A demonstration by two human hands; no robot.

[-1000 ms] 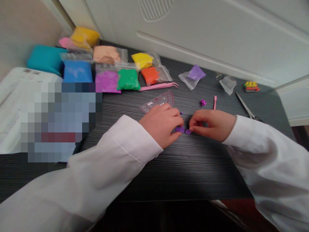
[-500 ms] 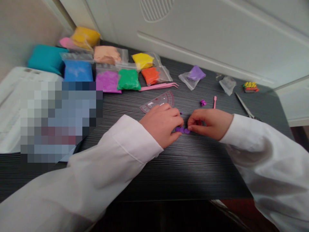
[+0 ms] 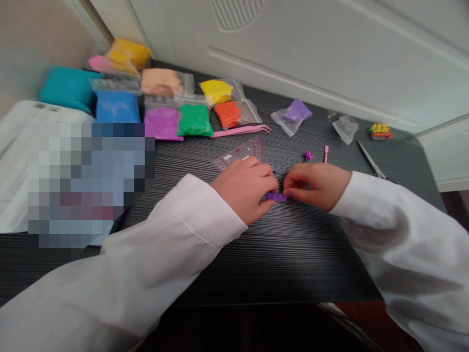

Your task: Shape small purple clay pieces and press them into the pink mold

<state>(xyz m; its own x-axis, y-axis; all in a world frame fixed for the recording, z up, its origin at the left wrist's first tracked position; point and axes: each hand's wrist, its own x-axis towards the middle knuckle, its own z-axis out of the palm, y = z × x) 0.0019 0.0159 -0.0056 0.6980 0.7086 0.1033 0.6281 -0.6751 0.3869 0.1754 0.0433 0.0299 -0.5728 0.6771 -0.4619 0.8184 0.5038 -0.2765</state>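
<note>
A short row of flattened purple clay discs (image 3: 277, 196) lies on the dark table between my two hands, the discs overlapping. My left hand (image 3: 249, 188) is curled round the row's left end, thumb and forefinger on it. At the right end, my right hand (image 3: 315, 183) pinches the last disc between thumb and forefinger. A tiny purple ball (image 3: 274, 171) rests just beyond the row. Farther back sit a small magenta clay flower (image 3: 308, 155) and a pink clay tool (image 3: 326, 153). Part of a clear protractor (image 3: 242, 151) shows behind my left hand.
Bags of coloured clay, among them a green one (image 3: 195, 120), fill the back left. Pink tweezers (image 3: 242, 131) lie before them. Scissors (image 3: 372, 159) and a small yellow-and-red piece (image 3: 380, 131) are at right. A blurred-out device (image 3: 102, 186) stands at left against a white box (image 3: 14, 166).
My right hand has shifted slightly left, bringing the right end of the disc row closer to the rest. My left hand stays almost in place.
</note>
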